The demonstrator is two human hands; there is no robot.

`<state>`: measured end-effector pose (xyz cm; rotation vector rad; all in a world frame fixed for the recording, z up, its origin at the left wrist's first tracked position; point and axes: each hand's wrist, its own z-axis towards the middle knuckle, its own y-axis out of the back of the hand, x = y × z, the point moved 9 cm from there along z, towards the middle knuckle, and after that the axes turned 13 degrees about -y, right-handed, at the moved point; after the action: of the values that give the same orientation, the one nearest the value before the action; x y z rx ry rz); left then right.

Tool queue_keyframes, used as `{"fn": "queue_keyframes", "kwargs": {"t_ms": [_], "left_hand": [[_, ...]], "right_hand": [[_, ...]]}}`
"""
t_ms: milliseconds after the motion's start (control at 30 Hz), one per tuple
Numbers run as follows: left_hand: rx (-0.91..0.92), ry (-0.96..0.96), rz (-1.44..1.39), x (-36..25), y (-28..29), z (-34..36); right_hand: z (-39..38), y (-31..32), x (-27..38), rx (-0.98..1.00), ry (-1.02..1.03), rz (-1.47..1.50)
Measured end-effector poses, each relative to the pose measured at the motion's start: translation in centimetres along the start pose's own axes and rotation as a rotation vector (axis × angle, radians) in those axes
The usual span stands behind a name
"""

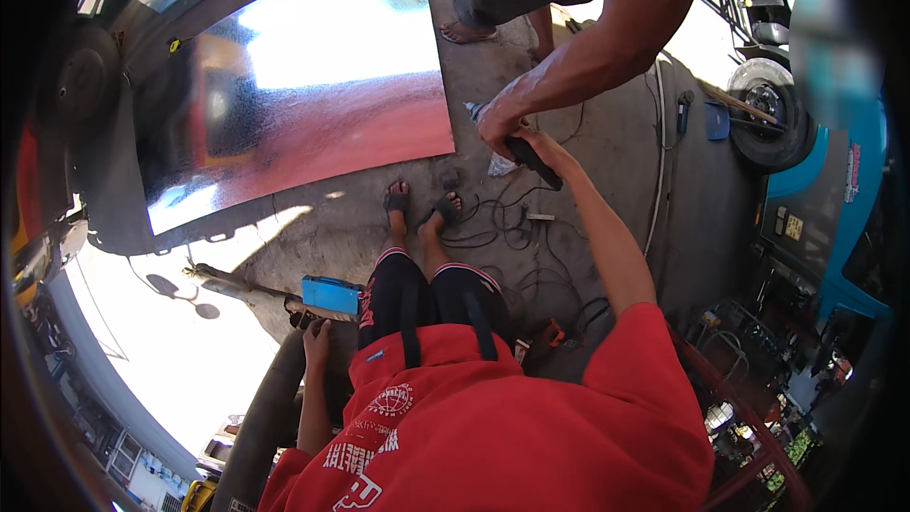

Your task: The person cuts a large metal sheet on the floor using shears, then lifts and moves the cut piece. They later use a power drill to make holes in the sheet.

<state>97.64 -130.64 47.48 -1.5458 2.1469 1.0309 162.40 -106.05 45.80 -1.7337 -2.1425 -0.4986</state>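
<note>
My right hand [550,150] reaches forward and is closed on the rear part of a long dark power tool [534,161]. A co-worker's hand [497,129] grips the same tool farther forward, and its exact kind is partly hidden by the hands. On the left, my left hand [318,341] is low beside a blue box [331,294], at the end of a thick dark tube [270,417]. Its fingers are too small and shaded to read. Ahead to the left, a large shiny metal sheet [370,118] reflects bright light.
Dark cables [493,228] lie coiled on the concrete floor right of my feet. A co-worker bends in from the top. At right are a wheel [766,114], a blue dustpan-like piece [717,120] and a teal vehicle [806,218]. A red tool [555,332] lies near my right leg.
</note>
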Motion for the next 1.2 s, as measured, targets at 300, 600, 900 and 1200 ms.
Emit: {"fn": "queue_keyframes", "kwargs": {"t_ms": [300,600,900,1200], "left_hand": [[0.150,-0.049,0.074,-10.0,-3.9,6.0],[0.326,-0.017,0.199,-16.0,-17.0,11.0],[0.644,0.084,0.083,-6.4,-38.8,18.2],[0.643,0.202,0.170,-4.2,-44.7,25.1]], "right_hand": [[8.9,4.4,13.8,-0.069,0.224,-0.315],[14.1,13.3,15.2,-0.507,0.715,0.345],[28.7,3.9,-40.4,-0.845,-0.246,0.154],[46.0,-7.4,-46.5,-0.657,-0.150,-0.183]]}}
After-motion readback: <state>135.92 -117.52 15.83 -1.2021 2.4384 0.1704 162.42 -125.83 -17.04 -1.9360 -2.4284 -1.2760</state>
